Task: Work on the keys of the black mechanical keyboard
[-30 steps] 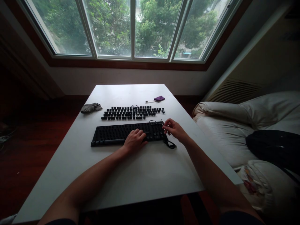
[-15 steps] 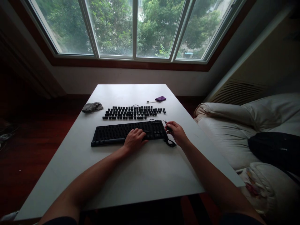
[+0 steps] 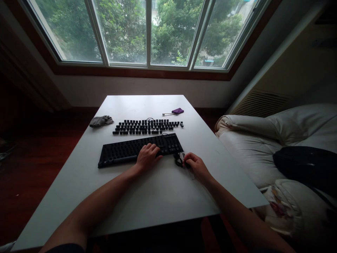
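The black keyboard (image 3: 118, 151) lies slightly askew on the white table, many of its keycaps off, with several still at its right end. My left hand (image 3: 147, 154) is on its front right part, fingers curled over the top and thumb at the front edge. Just right of the keyboard, my right hand (image 3: 196, 165) is closed in a pinch on a small dark keycap puller (image 3: 187, 164), mostly hidden by the fingers, with thin wire showing faintly below. Against those fingertips lies a coiled black cable (image 3: 178, 160).
Loose black keycaps (image 3: 142, 127) stand in rows behind the keyboard. A grey cloth (image 3: 101, 121) lies at the table's left edge. Farther back on the right are a purple cloth (image 3: 178, 110) and a thin stick (image 3: 167, 114). A pale sofa (image 3: 244, 147) stands beside the table (image 3: 147, 200).
My right hand has come down toward me, from beside the keyboard's right end to the coiled cable. The keyboard has turned a little, its right end tipping away. My left hand stays on it.
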`<state>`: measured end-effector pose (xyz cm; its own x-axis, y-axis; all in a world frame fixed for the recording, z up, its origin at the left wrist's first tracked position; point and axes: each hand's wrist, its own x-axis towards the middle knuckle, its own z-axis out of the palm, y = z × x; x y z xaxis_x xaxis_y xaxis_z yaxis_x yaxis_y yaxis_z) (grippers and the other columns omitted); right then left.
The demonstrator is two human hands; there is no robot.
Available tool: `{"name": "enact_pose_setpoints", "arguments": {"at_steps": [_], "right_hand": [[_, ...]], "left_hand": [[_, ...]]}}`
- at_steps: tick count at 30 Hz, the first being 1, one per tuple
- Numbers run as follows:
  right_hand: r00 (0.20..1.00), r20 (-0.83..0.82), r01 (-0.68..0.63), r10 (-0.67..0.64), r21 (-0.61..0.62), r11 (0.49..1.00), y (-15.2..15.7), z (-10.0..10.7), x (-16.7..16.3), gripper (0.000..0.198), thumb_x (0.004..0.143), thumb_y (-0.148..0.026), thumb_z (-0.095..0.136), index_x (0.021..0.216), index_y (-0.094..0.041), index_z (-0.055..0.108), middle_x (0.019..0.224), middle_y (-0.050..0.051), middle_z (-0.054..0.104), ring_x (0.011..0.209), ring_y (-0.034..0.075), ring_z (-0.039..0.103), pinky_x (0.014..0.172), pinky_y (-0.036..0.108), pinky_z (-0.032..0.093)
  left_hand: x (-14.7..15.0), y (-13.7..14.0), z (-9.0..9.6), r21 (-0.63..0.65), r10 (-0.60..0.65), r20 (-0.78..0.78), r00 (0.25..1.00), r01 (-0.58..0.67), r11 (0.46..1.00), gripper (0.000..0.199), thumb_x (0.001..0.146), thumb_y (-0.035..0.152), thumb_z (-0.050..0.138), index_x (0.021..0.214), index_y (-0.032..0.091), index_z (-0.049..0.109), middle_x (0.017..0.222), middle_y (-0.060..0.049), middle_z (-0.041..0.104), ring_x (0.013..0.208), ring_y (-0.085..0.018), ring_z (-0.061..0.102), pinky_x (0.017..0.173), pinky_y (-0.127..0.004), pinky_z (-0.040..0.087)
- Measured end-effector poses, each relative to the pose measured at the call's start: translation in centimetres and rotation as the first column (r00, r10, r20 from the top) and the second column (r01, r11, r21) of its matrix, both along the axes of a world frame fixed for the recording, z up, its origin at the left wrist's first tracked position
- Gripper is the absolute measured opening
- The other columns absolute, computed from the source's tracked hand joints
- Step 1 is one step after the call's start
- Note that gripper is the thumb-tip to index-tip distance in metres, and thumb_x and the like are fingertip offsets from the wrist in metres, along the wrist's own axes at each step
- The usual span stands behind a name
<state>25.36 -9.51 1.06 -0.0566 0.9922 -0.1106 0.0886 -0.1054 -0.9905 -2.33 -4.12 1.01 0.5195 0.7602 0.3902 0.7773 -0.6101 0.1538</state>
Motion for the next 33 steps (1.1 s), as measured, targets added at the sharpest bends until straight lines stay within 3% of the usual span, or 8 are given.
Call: {"name": "enact_pose_setpoints", "arguments": {"at_steps": [10, 20, 23, 26, 28, 30, 33], "right_hand": [[0.988, 0.041, -0.15, 0.146, 0.1, 0.984, -2.1, 1.0, -1.4, 0.006, 0.081, -0.026, 0.06, 0.084, -0.024, 0.066, 0.081, 0.003, 0.068, 0.08, 0.021, 0.064, 0.08, 0.038, 0.051], [0.991, -0.097, -0.08, 0.092, 0.126, 0.989, -2.2, 1.4, -1.5, 0.005, 0.081, -0.024, 0.06, 0.08, -0.023, 0.065, 0.078, 0.002, 0.065, 0.07, 0.018, 0.06, 0.071, 0.035, 0.05], [0.976, -0.06, -0.205, 0.21, 0.07, 0.976, -1.9, 2.5, -1.0, 0.007, 0.084, -0.027, 0.062, 0.085, -0.022, 0.067, 0.083, 0.003, 0.068, 0.074, 0.019, 0.062, 0.074, 0.035, 0.051], [0.894, 0.108, -0.439, 0.434, 0.022, 0.898, -1.2, 4.2, -0.2, 0.014, 0.088, -0.03, 0.063, 0.091, -0.02, 0.073, 0.089, 0.006, 0.071, 0.084, 0.022, 0.064, 0.079, 0.037, 0.052], [0.859, 0.201, -0.489, 0.471, 0.055, 0.87, -0.6, 5.2, 0.5, 0.02, 0.092, -0.034, 0.061, 0.094, -0.02, 0.075, 0.097, 0.008, 0.072, 0.093, 0.024, 0.065, 0.087, 0.041, 0.051], [0.903, 0.148, -0.419, 0.402, 0.11, 0.901, 0.3, 5.7, 1.1, 0.023, 0.094, -0.038, 0.061, 0.095, -0.02, 0.075, 0.095, 0.008, 0.072, 0.092, 0.024, 0.066, 0.088, 0.042, 0.052], [0.963, -0.11, -0.23, 0.248, 0.155, 0.961, 2.0, 5.7, 1.6, 0.022, 0.088, -0.037, 0.07, 0.104, -0.022, 0.072, 0.095, 0.007, 0.071, 0.085, 0.021, 0.067, 0.083, 0.039, 0.054]], "left_hand": [[0.0, 0.1, 0.0, -0.002, -0.009, -0.003, 1.0, 0.009, 1.0, 0.026, 0.093, 0.046, 0.063, 0.105, 0.023, 0.063, 0.103, -0.007, 0.063, 0.098, -0.025, 0.055, 0.083, -0.04, 0.044], [0.0, 0.0, -0.2, -0.033, -0.032, -0.032, 0.999, 0.031, 0.999, 0.027, 0.091, 0.047, 0.065, 0.102, 0.022, 0.062, 0.101, -0.007, 0.062, 0.099, -0.025, 0.054, 0.083, -0.039, 0.045], [0.1, 0.0, -0.1, -0.047, -0.038, -0.045, 0.998, 0.036, 0.998, 0.026, 0.09, 0.044, 0.067, 0.102, 0.022, 0.061, 0.101, -0.007, 0.062, 0.099, -0.025, 0.054, 0.084, -0.039, 0.045], [0.2, 0.0, 0.0, -0.057, -0.056, -0.07, 0.996, 0.052, 0.997, 0.024, 0.09, 0.042, 0.067, 0.103, 0.022, 0.061, 0.102, -0.007, 0.061, 0.099, -0.025, 0.054, 0.083, -0.039, 0.044], [0.3, 0.0, 0.2, -0.064, -0.063, -0.082, 0.995, 0.058, 0.996, 0.023, 0.091, 0.041, 0.065, 0.105, 0.022, 0.061, 0.103, -0.007, 0.061, 0.099, -0.025, 0.054, 0.083, -0.039, 0.044], [0.4, -0.1, 0.3, -0.074, -0.071, -0.088, 0.994, 0.064, 0.995, 0.023, 0.092, 0.04, 0.063, 0.106, 0.022, 0.06, 0.104, -0.007, 0.061, 0.1, -0.025, 0.054, 0.083, -0.039, 0.043], [0.6, -0.2, 0.4, -0.094, -0.102, -0.092, 0.991, 0.094, 0.991, 0.022, 0.093, 0.04, 0.061, 0.106, 0.022, 0.06, 0.104, -0.007, 0.061, 0.101, -0.025, 0.053, 0.084, -0.039, 0.043]]}}
